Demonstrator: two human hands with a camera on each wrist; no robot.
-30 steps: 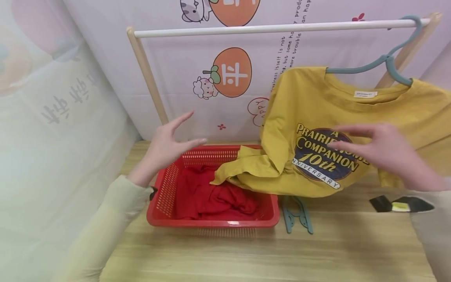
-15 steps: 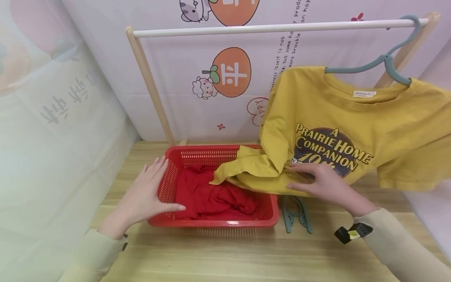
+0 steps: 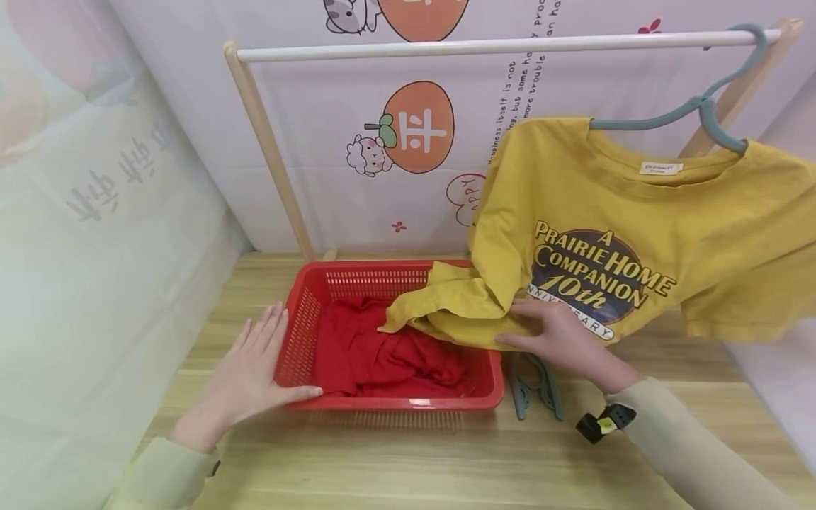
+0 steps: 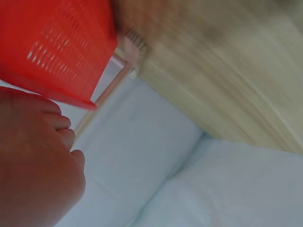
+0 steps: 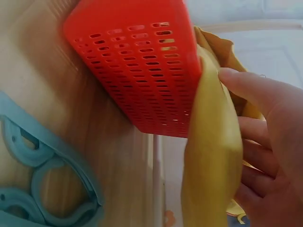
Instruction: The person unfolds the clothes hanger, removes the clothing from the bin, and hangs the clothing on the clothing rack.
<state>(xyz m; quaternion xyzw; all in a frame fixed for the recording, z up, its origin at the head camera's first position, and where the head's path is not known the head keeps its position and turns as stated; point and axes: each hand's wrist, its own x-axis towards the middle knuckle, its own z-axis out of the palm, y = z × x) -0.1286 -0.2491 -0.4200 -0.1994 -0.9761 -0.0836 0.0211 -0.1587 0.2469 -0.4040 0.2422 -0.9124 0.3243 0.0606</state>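
Observation:
My left hand is at the left end of a red plastic basket, fingers spread along its side and thumb over the front left corner. In the left wrist view its fingertips show close to the basket rim. A yellow T-shirt hangs from a blue-grey hanger, its lower left part draped into the basket over red cloth. My right hand touches the shirt's hem beside the basket's right end, thumb and fingers apart. In the right wrist view the thumb meets a yellow fold; the other fingers are partly behind it.
A white rail on wooden posts spans the back, with the hanger hooked at its right end. On the wooden table, a folded blue-grey hanger lies right of the basket. Printed sheets cover the walls.
Both hands have come down from above: the left to the basket's left side, the right leftward from the shirt's print to its hem by the basket. Shirt and basket look the same.

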